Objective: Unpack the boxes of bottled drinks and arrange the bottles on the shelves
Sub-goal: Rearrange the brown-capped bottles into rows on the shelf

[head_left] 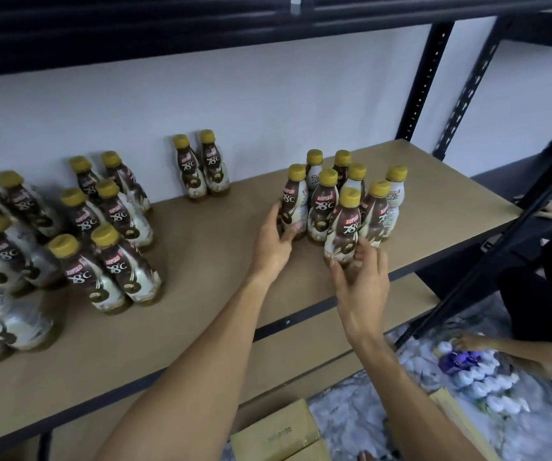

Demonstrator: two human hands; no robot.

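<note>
Tan fibreboard forms the shelf (221, 247) on which yellow-capped coffee bottles stand. The left hand (276, 242) curls its thumb and fingers round the lower body of the left-end bottle (296, 197) of a tight cluster (356, 176). That bottle is upright. The right hand (362, 287) wraps its fingers (371, 251) round the base of the front bottle (346, 224), also upright. Its foot is hidden, so I cannot tell whether it rests on the board. The rest of the cluster stands just beyond both sets of fingertips. Well left of the left fingers is a larger group (101, 227), and beyond them, by the wall, a pair (201, 168). Below the wrists lies a cardboard box (278, 430).
</note>
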